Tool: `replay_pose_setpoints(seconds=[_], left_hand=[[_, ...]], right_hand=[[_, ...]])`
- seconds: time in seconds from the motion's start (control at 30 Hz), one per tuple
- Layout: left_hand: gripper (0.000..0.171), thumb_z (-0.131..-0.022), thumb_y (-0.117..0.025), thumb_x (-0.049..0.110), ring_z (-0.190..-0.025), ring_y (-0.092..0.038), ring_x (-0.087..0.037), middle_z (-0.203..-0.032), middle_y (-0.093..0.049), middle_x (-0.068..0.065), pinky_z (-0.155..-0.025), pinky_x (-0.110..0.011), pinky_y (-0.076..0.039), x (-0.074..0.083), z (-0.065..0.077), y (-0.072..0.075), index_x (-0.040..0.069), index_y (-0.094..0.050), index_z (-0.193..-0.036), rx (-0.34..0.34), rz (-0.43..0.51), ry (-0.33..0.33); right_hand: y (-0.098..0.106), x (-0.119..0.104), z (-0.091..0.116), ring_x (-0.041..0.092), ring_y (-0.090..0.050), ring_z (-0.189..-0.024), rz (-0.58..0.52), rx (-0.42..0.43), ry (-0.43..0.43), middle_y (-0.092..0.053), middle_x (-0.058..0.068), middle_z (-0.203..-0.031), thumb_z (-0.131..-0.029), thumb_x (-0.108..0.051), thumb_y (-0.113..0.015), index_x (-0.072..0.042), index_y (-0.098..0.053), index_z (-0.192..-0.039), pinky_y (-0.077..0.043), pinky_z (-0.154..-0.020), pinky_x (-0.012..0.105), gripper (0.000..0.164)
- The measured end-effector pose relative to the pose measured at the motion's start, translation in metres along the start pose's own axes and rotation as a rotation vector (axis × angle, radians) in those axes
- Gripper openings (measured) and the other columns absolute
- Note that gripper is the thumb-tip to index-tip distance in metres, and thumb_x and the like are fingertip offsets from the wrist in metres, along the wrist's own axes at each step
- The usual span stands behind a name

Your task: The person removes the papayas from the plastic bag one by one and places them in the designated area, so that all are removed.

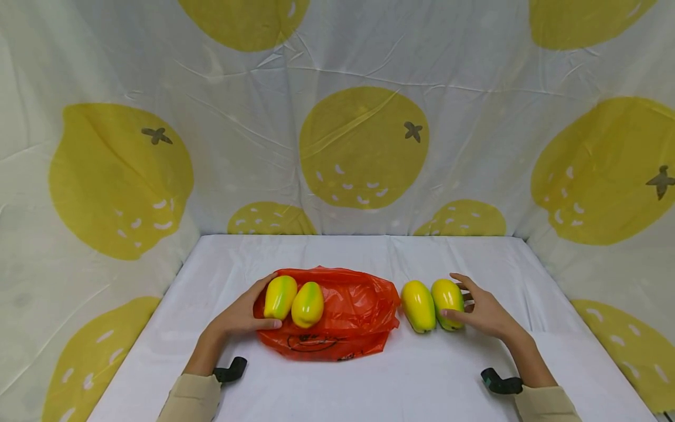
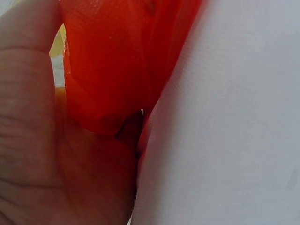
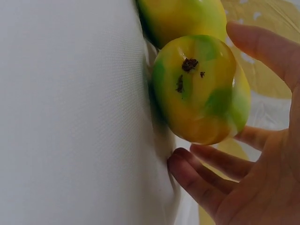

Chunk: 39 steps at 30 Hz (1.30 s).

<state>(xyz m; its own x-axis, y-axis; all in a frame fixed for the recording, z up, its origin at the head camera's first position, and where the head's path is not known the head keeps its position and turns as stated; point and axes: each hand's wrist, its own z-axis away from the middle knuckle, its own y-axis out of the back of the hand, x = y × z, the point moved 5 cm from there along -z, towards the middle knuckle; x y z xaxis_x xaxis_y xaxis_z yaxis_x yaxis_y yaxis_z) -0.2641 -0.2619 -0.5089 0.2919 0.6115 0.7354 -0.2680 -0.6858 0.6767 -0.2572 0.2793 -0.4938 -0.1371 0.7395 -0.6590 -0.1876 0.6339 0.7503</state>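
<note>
A red plastic bag (image 1: 353,305) lies on the table with two glossy yellow-green mangoes (image 1: 280,298) at its left end. My left hand (image 1: 244,310) grips that end, thumb at the near side and fingers reaching to the far side. In the left wrist view, red film (image 2: 112,65) passes between thumb and palm. To the right of the bag, two more mangoes (image 1: 419,306) lie side by side. Around the rightmost mango (image 3: 197,89) my right hand (image 1: 482,309) is spread, its thumb overlapping the fruit in the head view and its lower fingers apart from it.
A white cloth (image 1: 437,381) covers the table. Behind and at both sides hang white curtains (image 1: 358,223) printed with large yellow fruit. Dark wrist-worn devices (image 1: 501,382) stick out inward from both sleeves.
</note>
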Motion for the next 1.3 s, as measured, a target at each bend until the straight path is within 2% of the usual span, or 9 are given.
replay_pose_setpoints(seconds=[0.37, 0.63, 0.83, 1.07, 1.3], left_hand=[[0.115, -0.074, -0.087, 0.048, -0.138, -0.046, -0.036, -0.158, -0.041, -0.013, -0.113, -0.063, -0.043, 0.0, 0.0, 0.001, 0.018, -0.022, -0.164, -0.007, -0.004, 0.0], [0.113, -0.073, -0.087, 0.052, -0.143, -0.043, -0.034, -0.16, -0.041, -0.008, -0.114, -0.063, -0.043, 0.001, 0.004, 0.009, 0.025, -0.024, -0.163, -0.044, -0.023, 0.079], [0.112, -0.072, -0.087, 0.054, -0.145, -0.042, -0.035, -0.161, -0.042, -0.008, -0.114, -0.065, -0.041, 0.006, 0.004, 0.013, 0.024, -0.028, -0.162, -0.065, -0.04, 0.107], [0.114, -0.072, -0.087, 0.055, -0.146, -0.04, -0.038, -0.162, -0.04, -0.011, -0.115, -0.068, -0.038, 0.006, 0.005, 0.013, 0.022, -0.027, -0.163, -0.064, -0.062, 0.101], [0.116, -0.071, -0.09, 0.051, -0.147, -0.039, -0.038, -0.162, -0.039, -0.01, -0.114, -0.068, -0.039, 0.003, 0.006, 0.012, 0.025, -0.025, -0.164, -0.065, -0.054, 0.094]], right_hand=[[0.002, 0.001, -0.001, 0.04, -0.062, -0.119, 0.019, 0.036, 0.0, -0.05, 0.026, -0.15, -0.093, -0.054, -0.069, -0.012, -0.032, -0.159, -0.057, -0.097, 0.056, 0.087], [0.007, 0.002, -0.002, 0.042, -0.059, -0.125, 0.008, 0.076, -0.019, -0.05, 0.023, -0.15, -0.098, -0.056, -0.061, -0.012, -0.03, -0.159, -0.053, -0.101, 0.062, 0.081], [0.013, 0.0, 0.0, 0.044, -0.059, -0.126, -0.014, 0.109, -0.012, -0.05, 0.024, -0.15, -0.1, -0.053, -0.06, -0.01, -0.031, -0.159, -0.053, -0.1, 0.062, 0.079], [0.018, -0.003, 0.002, 0.044, -0.057, -0.128, -0.024, 0.139, -0.012, -0.05, 0.024, -0.15, -0.1, -0.054, -0.06, -0.011, -0.032, -0.159, -0.052, -0.102, 0.062, 0.079], [0.021, -0.012, 0.0, 0.043, -0.055, -0.128, -0.027, 0.179, 0.027, -0.051, 0.024, -0.148, -0.101, -0.051, -0.061, -0.01, -0.034, -0.158, -0.05, -0.104, 0.062, 0.075]])
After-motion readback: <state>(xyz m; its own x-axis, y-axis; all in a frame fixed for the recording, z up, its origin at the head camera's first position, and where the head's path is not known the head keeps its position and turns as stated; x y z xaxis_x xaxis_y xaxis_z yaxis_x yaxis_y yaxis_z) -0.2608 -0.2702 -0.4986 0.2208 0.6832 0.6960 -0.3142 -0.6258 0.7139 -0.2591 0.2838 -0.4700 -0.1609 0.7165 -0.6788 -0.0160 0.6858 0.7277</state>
